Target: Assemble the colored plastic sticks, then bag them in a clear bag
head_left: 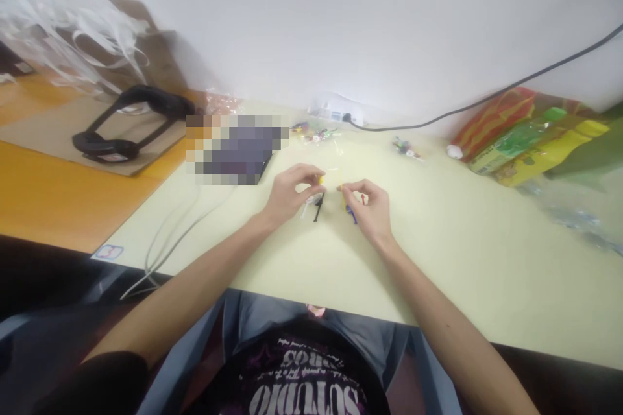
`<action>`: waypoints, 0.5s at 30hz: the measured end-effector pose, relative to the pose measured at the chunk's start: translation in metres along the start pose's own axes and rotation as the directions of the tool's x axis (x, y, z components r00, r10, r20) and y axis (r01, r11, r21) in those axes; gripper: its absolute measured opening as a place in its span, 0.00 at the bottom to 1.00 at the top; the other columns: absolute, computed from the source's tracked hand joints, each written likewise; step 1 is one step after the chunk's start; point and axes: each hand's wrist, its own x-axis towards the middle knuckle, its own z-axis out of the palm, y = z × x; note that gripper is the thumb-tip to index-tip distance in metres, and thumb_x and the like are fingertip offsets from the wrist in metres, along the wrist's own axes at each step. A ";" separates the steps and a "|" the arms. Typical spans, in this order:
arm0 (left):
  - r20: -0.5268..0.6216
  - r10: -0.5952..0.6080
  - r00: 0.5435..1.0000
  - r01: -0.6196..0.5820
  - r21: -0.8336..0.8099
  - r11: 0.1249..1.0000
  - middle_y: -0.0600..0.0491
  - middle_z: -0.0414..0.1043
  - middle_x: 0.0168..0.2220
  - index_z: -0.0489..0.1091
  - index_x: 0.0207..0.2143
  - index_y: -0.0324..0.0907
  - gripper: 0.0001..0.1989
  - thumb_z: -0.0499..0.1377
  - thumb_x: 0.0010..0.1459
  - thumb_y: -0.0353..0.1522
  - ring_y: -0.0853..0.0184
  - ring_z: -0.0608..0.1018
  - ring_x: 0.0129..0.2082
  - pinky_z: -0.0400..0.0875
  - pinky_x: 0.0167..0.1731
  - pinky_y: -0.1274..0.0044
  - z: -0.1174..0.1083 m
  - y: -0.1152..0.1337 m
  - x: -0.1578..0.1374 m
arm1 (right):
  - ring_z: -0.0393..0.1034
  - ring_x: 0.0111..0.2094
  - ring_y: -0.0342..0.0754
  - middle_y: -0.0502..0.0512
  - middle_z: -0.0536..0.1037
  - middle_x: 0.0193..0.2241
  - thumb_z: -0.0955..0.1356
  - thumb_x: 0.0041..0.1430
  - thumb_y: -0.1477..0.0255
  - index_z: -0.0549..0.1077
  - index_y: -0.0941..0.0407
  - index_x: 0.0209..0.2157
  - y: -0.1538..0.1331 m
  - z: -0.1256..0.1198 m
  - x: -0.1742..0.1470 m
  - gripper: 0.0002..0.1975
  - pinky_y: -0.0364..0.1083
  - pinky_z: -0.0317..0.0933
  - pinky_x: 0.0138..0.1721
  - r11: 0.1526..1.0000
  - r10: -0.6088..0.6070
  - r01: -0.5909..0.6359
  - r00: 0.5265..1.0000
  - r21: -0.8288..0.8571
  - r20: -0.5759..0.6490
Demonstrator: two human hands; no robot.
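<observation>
Yellow piece (321, 179), small, pinched in left hand (288, 196), frame centre, I see; right hand (372, 206) pinches thin yellow strip (341, 187).

Large letters on the black shirt (296, 369) seemed to read "SUTUDIO", upside down. The corner label (109, 251) bore a blurred, uncertain character.

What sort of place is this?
Likely an indoor workstation, perhaps a shared office or workshop: a pale table against a white wall, a power strip, and a label on the table's corner.
</observation>
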 end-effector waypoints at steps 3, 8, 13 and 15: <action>0.014 -0.008 1.000 0.009 -0.033 0.999 0.46 0.76 0.48 0.78 0.51 0.44 0.16 0.67 0.63 0.39 0.66 0.82 0.41 0.82 0.47 0.71 0.001 0.000 -0.001 | 0.76 0.35 0.50 0.56 0.85 0.35 0.74 0.59 0.61 0.80 0.55 0.32 0.000 -0.001 0.002 0.11 0.49 0.65 0.38 0.979 0.061 -0.062 0.998 0.193 0.012; 0.048 -0.026 0.999 0.030 -0.094 0.995 0.46 0.78 0.48 0.79 0.51 0.44 0.16 0.67 0.63 0.38 0.64 0.83 0.44 0.83 0.49 0.69 0.003 0.005 -0.002 | 0.75 0.30 0.47 0.56 0.84 0.34 0.79 0.50 0.60 0.79 0.54 0.33 0.000 -0.001 0.005 0.15 0.46 0.66 0.30 0.910 0.172 -0.177 0.984 0.375 0.047; 0.079 -0.096 0.992 0.108 -0.172 0.979 0.47 0.81 0.44 0.80 0.47 0.41 0.15 0.70 0.60 0.38 0.63 0.84 0.42 0.82 0.48 0.70 0.005 0.013 -0.004 | 0.73 0.26 0.45 0.52 0.83 0.32 0.81 0.46 0.60 0.79 0.53 0.37 -0.001 -0.002 0.007 0.19 0.46 0.68 0.31 0.863 0.153 -0.197 0.979 0.466 0.132; 0.102 -0.132 0.986 0.150 -0.192 0.970 0.47 0.82 0.42 0.80 0.47 0.41 0.16 0.70 0.59 0.39 0.63 0.84 0.41 0.82 0.47 0.70 0.006 0.016 -0.004 | 0.72 0.25 0.44 0.51 0.81 0.29 0.81 0.45 0.60 0.80 0.54 0.34 -0.001 -0.002 0.006 0.18 0.46 0.68 0.30 0.864 0.145 -0.209 0.974 0.458 0.172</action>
